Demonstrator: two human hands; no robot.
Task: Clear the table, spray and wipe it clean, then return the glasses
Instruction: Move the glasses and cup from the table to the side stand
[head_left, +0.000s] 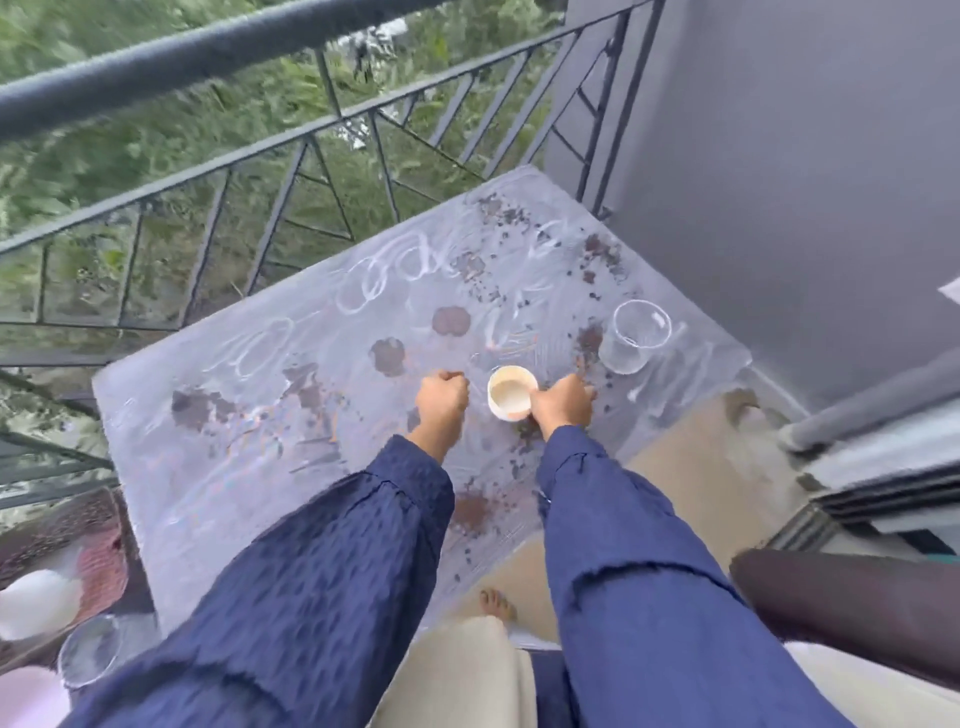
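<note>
Our right hand (563, 410) has its fingers wrapped around a small white cup (511, 397) standing near the middle of the dirty bench (208, 499), while our left hand (441, 402) sits beside it, fingers curled into an empty-looking fist. One clear glass (634, 335) stands farther right on the bench; another glass (88, 657) stands off its left end.

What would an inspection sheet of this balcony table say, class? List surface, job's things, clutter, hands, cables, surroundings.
Surface: table dirty, brown stains and white ring marks.
Job's things: clear glass on table's far right; white cup centre.
Clutter: another glass and a white object off the table, lower left.
Hands: left hand fisted, contents hidden; right hand gripping the cup.
Cables: nothing seen.
Surroundings: metal railing, greenery beyond, grey wall.
</note>
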